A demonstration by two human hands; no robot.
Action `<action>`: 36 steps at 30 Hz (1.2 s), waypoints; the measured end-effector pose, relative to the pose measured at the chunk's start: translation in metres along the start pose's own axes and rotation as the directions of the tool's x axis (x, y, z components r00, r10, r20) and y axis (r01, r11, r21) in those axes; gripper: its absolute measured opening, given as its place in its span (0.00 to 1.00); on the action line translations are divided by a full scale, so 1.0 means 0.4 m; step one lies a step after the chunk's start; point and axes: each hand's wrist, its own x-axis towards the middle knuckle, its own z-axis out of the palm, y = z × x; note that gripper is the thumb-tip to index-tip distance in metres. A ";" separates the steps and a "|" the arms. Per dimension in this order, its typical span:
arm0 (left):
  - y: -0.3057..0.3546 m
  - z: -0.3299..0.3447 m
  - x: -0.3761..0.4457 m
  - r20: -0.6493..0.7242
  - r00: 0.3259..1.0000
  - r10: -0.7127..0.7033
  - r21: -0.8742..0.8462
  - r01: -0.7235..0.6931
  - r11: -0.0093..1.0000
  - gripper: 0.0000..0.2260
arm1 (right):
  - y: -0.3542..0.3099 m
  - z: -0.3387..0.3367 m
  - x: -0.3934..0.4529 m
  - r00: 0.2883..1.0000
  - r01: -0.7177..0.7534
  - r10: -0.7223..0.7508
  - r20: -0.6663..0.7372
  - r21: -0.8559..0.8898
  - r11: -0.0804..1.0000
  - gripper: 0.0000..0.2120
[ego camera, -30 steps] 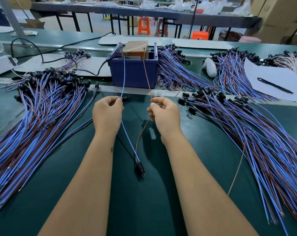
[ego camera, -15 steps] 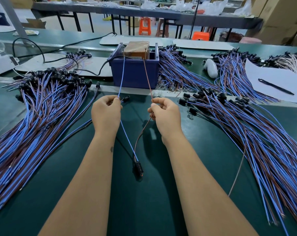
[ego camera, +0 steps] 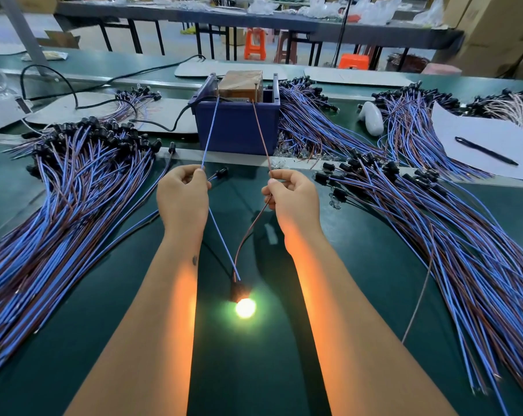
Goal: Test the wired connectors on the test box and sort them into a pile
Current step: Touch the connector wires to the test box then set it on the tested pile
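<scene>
The wired connector (ego camera: 238,290) lies on the green surface (ego camera: 359,295) between the two forearms, and its bulb (ego camera: 245,308) is now lit, a bright yellow-white glow that throws orange light onto the inner side of both arms; half a second ago it was dark. From the black socket a blue wire (ego camera: 221,238) runs up to the left hand (ego camera: 183,197) and a brown wire (ego camera: 249,229) runs up to the right hand (ego camera: 293,199). Each hand pinches its wire between thumb and forefinger, the other fingers curled, and the hands sit in much the same place as before. Beyond the fingers both wires reach on to the test box (ego camera: 240,85), a brown block standing in a dark blue bin (ego camera: 237,127), where their ends meet its top edge.

To the left, a large pile (ego camera: 59,205) of blue-and-brown wired connectors fans across the surface, black sockets at its far end. A second mass of wires (ego camera: 449,235) spreads to the right, with one loose brown wire (ego camera: 419,295) trailing from it. One separate connector (ego camera: 221,172) lies just beyond the left hand. Farther right a sheet of paper (ego camera: 494,136) carries a black pen (ego camera: 485,151), and a white object (ego camera: 372,118) stands near it. A black cable (ego camera: 74,94) loops on the far left.
</scene>
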 end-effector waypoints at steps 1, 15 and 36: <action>0.000 0.000 0.000 -0.001 1.000 0.003 0.001 -0.003 1.000 0.07 | 0.000 0.000 0.000 1.000 -0.001 0.001 -0.004 0.005 1.000 0.10; 0.003 -0.003 -0.005 0.003 1.000 0.011 -0.019 -0.011 1.000 0.09 | 0.004 0.000 0.005 0.999 -0.021 0.024 -0.045 0.070 0.997 0.09; 0.048 0.022 -0.032 0.451 0.885 -0.119 -0.502 0.361 0.786 0.06 | -0.005 0.003 -0.021 0.927 0.192 -0.178 0.331 -0.008 0.981 0.21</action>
